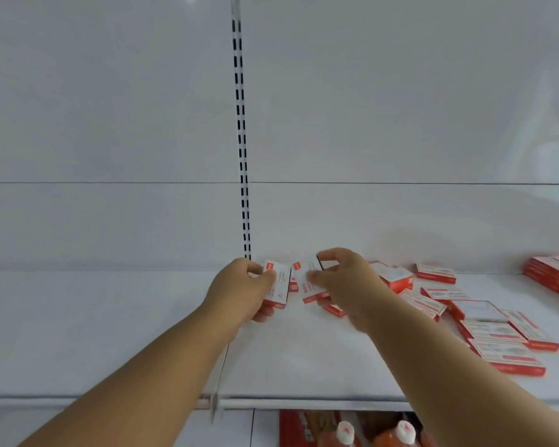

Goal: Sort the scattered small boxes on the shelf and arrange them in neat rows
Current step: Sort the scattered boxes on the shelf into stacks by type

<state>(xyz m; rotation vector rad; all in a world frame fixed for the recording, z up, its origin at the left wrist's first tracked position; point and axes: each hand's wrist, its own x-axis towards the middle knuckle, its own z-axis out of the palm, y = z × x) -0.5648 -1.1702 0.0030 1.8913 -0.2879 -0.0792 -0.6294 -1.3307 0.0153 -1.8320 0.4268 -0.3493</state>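
Observation:
My left hand [239, 290] grips a small white-and-red box [279, 287], held upright just above the white shelf [110, 333]. My right hand [342, 282] pinches a second white-and-red box [307, 282] right beside it; the two boxes nearly touch. A red box [333, 309] lies under my right hand, partly hidden. Several more white-and-red boxes lie scattered flat to the right, among them one [434, 273] near the back wall and one [507, 358] near the front.
A stack of red boxes [552, 275] sits at the far right of the shelf. A slotted upright [242, 156] runs up the white back wall. Below the shelf edge [304, 403] stand capped bottles [346, 430] and red packaging.

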